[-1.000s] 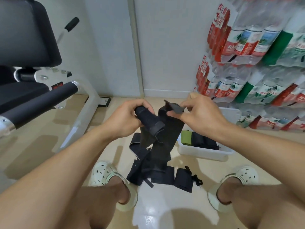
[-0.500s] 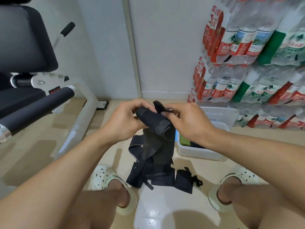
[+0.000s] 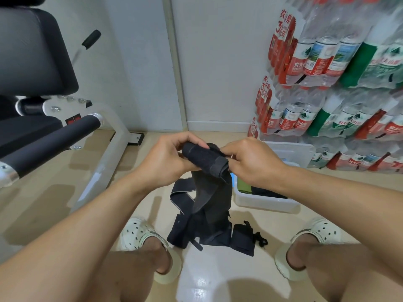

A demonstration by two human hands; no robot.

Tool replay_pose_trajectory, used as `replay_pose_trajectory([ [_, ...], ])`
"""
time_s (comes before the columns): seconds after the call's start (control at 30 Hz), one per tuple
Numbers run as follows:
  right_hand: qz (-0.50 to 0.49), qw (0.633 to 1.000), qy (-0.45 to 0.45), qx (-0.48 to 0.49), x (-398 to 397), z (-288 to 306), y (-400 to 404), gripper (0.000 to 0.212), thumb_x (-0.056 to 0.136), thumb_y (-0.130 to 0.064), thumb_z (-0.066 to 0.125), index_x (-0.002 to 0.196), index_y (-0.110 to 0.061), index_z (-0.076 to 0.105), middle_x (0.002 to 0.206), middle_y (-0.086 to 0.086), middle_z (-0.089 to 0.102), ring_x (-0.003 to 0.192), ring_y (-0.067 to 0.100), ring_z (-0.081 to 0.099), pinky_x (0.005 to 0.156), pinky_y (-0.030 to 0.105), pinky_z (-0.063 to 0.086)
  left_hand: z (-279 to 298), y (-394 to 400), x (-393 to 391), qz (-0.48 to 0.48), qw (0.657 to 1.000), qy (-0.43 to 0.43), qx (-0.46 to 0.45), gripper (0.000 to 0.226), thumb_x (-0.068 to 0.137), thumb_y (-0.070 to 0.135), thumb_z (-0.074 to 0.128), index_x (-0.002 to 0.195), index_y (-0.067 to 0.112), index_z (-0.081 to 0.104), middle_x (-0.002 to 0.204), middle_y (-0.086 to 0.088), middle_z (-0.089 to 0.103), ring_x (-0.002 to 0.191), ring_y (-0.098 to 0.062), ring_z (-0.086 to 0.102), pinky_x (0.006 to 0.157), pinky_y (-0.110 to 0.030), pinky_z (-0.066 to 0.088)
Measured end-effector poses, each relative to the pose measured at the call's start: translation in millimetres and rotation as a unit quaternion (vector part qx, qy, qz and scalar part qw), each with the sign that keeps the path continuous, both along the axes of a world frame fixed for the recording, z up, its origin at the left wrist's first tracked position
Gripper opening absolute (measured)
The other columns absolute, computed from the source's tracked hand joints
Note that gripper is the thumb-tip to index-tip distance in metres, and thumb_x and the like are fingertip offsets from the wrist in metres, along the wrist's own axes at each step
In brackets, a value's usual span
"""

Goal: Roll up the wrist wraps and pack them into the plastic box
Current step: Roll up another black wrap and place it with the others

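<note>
A black wrist wrap (image 3: 205, 159) is half rolled into a tight cylinder held in the air above the floor. My left hand (image 3: 165, 162) grips the roll's left end. My right hand (image 3: 248, 161) pinches its right end and the strap at the top. The wrap's unrolled tail (image 3: 209, 197) hangs down to a heap of black wraps (image 3: 196, 229) on the floor between my feet. One rolled black wrap (image 3: 243, 239) lies beside that heap. The clear plastic box (image 3: 268, 201) stands on the floor to the right, with a green roll and dark rolls inside, partly hidden by my right arm.
A white-framed gym bench with black pads (image 3: 39, 127) fills the left side. Shrink-wrapped packs of water bottles (image 3: 340, 94) are stacked against the wall at right, just behind the box. My feet in white clogs (image 3: 139, 234) flank the heap.
My right hand has brought the loose strap end in from the right onto the roll, and both hands now sit close together on it. The hanging tail is shorter.
</note>
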State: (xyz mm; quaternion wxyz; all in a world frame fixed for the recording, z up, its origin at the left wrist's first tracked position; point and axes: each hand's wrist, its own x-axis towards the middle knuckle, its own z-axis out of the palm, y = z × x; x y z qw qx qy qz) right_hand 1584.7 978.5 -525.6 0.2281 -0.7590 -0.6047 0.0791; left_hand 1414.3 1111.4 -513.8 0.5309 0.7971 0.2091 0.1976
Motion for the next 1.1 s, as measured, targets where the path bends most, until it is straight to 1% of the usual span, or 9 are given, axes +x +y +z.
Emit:
replay_pose_trajectory([
  [0.1,0.029,0.999,0.029,-0.017,5.8,1.7,-0.9,0.028,0.094,-0.014,0.063,0.075,-0.033,0.069,0.065,-0.011,0.06,0.069,0.018,0.058,0.06,0.036,0.047,2.1,-1.0,0.7,-0.002,1.0,0.013,0.003,0.032,0.07,-0.004,0.087,0.09,0.017,0.072,0.089,0.002,0.077,0.082,-0.008,0.071,0.078,-0.025,0.058],
  [0.27,0.036,0.978,0.203,0.009,15.9,4.4,-3.6,0.033,0.1,-0.004,0.055,0.108,-0.028,0.077,0.102,-0.017,0.073,0.099,0.005,0.067,0.088,0.025,0.053,3.3,-2.0,3.0,0.038,0.999,0.008,0.013,0.034,0.067,0.004,0.092,0.088,0.023,0.073,0.089,0.003,0.077,0.084,-0.009,0.07,0.082,-0.028,0.058],
  [0.4,0.038,0.922,0.383,0.041,14.2,7.8,-9.0,0.036,0.1,-0.019,0.045,0.115,-0.038,0.071,0.118,-0.009,0.075,0.112,0.014,0.068,0.096,0.034,0.056,2.6,-3.4,4.9,0.079,0.997,0.015,0.012,0.034,0.066,0.003,0.093,0.087,0.021,0.074,0.082,0.009,0.075,0.077,-0.004,0.065,0.076,-0.022,0.054],
  [0.5,0.058,0.923,0.378,0.039,9.5,9.8,-11.0,0.028,0.098,-0.041,0.052,0.119,-0.043,0.069,0.12,-0.013,0.074,0.117,0.007,0.065,0.097,0.034,0.055,2.1,-6.1,7.2,0.097,0.995,0.01,0.008,0.033,0.066,0.001,0.092,0.089,0.016,0.075,0.082,0.011,0.075,0.074,-0.001,0.066,0.069,-0.016,0.052],
  [0.63,0.053,0.936,0.345,0.046,7.3,11.9,-10.1,0.042,0.081,-0.059,0.071,0.121,-0.045,0.068,0.116,-0.017,0.074,0.113,0.005,0.066,0.102,0.034,0.053,2.7,-6.4,9.2,0.126,0.992,0.018,0.019,0.033,0.064,0.012,0.095,0.091,0.017,0.075,0.089,0.0,0.077,0.086,-0.018,0.072,0.081,-0.034,0.058],
  [0.73,0.025,0.945,0.32,0.061,6.0,6.2,-8.0,0.044,0.075,-0.049,0.083,0.116,-0.037,0.072,0.107,-0.013,0.076,0.106,0.008,0.069,0.101,0.043,0.054,4.4,-12.5,11.1,0.094,0.995,0.024,0.031,0.034,0.065,0.014,0.094,0.091,0.016,0.073,0.085,-0.003,0.075,0.073,-0.01,0.066,0.072,-0.028,0.054],
  [0.87,0.025,0.951,0.298,0.08,12.9,4.0,-3.5,0.034,0.082,-0.03,0.084,0.115,-0.027,0.075,0.103,-0.007,0.078,0.104,0.012,0.071,0.1,0.046,0.054,-0.5,-11.8,15.4,0.08,0.997,0.003,-0.02,0.058,0.066,0.009,0.094,0.113,0.023,0.062,0.077,0.002,0.062,0.071,-0.007,0.06,0.069,-0.019,0.048],
  [0.97,0.044,0.95,0.288,0.109,16.4,5.2,-2.9,0.032,0.082,-0.019,0.085,0.111,-0.027,0.077,0.103,-0.008,0.078,0.105,0.013,0.071,0.101,0.047,0.053,-2.0,-11.8,14.1,0.041,0.997,0.021,-0.066,0.056,0.065,0.016,0.095,0.112,0.023,0.066,0.094,-0.003,0.07,0.086,-0.014,0.068,0.08,-0.03,0.055],
  [1.1,0.05,0.946,0.287,0.146,21.8,4.4,-0.9,0.035,0.081,-0.008,0.083,0.109,-0.029,0.076,0.104,-0.006,0.078,0.104,0.018,0.072,0.099,0.049,0.054,3.2,-14.2,12.9,0.002,0.987,0.034,-0.16,0.048,0.079,0.049,0.079,0.113,0.017,0.07,0.109,0.005,0.073,0.102,-0.006,0.069,0.087,-0.027,0.054],
])
